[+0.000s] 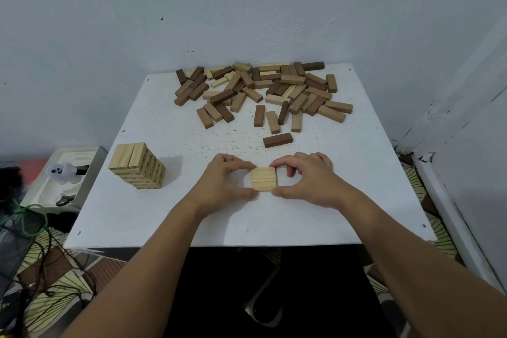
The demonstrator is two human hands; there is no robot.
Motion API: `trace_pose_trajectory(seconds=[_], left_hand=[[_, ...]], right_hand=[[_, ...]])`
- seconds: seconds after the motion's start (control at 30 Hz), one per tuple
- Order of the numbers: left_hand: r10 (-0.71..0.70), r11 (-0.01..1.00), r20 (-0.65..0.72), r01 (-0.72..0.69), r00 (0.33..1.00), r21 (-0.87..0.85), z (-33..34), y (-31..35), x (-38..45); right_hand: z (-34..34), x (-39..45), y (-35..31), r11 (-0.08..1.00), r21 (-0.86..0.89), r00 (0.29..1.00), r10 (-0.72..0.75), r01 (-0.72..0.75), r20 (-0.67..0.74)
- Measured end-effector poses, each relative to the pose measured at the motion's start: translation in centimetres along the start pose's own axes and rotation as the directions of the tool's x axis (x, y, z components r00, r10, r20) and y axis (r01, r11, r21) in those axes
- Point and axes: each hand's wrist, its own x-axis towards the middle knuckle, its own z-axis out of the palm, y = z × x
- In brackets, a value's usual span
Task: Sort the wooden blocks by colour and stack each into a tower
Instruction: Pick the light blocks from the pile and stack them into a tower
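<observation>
Three pale wooden blocks (263,179) lie side by side as one flat layer near the table's front middle. My left hand (225,182) pinches the layer's left end between thumb and fingers. My right hand (304,180) pinches its right end the same way. A tower of pale blocks (137,166), several layers high, stands at the left of the table. A loose pile of mixed blocks (263,90) in pale, mid-brown and dark brown covers the far side. One dark brown block (277,140) lies alone just beyond my hands.
The white table (170,214) stands against a wall, with a corner wall on the right. A grey tray (68,175) with small items sits left of the table, cables on the floor beside it.
</observation>
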Motion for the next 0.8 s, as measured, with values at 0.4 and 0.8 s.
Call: trace_pose_trajectory(seconds=[0.4,0.8], left_hand=[[0.247,0.951,-0.084,-0.225,0.965,0.211,-6.0,5.4,-1.6],[0.196,0.946,-0.119,-0.156,0.973,0.286,-20.4,0.4,-6.7]], right_hand=[[-2.0,-0.8,-5.5,0.983,0.078,0.963,-0.144,0.166,-0.227],[3.0,4.0,-18.9,0.938,0.114,0.922,-0.291,0.328,-0.255]])
